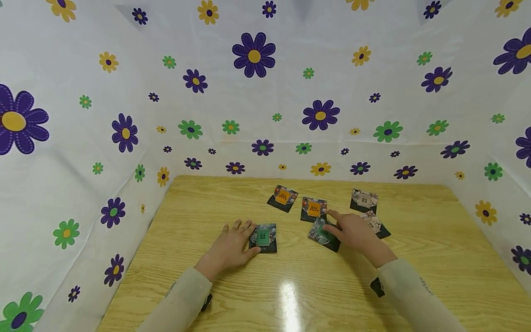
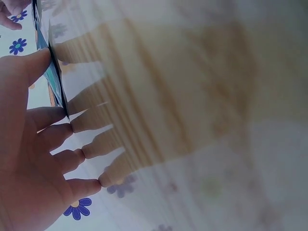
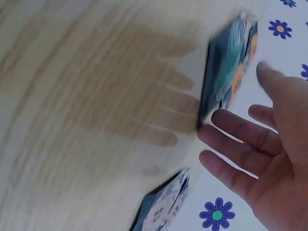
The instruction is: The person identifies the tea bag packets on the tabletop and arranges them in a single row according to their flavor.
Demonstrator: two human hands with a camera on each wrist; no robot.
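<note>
My left hand (image 1: 230, 246) lies spread on the table at a flat square packet with a green label (image 1: 263, 237). In the left wrist view its thumb and index finger touch the edges of this packet (image 2: 54, 84), while the other fingertips rest on the tabletop. Farther right, my right hand (image 1: 354, 233) reaches over a second green-labelled packet (image 1: 318, 234), which lies tilted and is partly hidden by the thumb. Its index finger points at the edge of an orange-labelled packet (image 1: 314, 210) just behind. The right wrist view has the fingers loosely extended, fingertips right beside the green packet (image 3: 226, 67).
Another orange-labelled packet (image 1: 283, 198) lies at the back. Two pale-labelled packets (image 1: 364, 200) lie at the right, one partly behind my right hand. Dark corners peek out beside the right sleeve (image 1: 377, 287) and left sleeve (image 1: 206, 302). Flowered cloth walls (image 1: 265, 92) enclose the wooden table (image 1: 232, 295).
</note>
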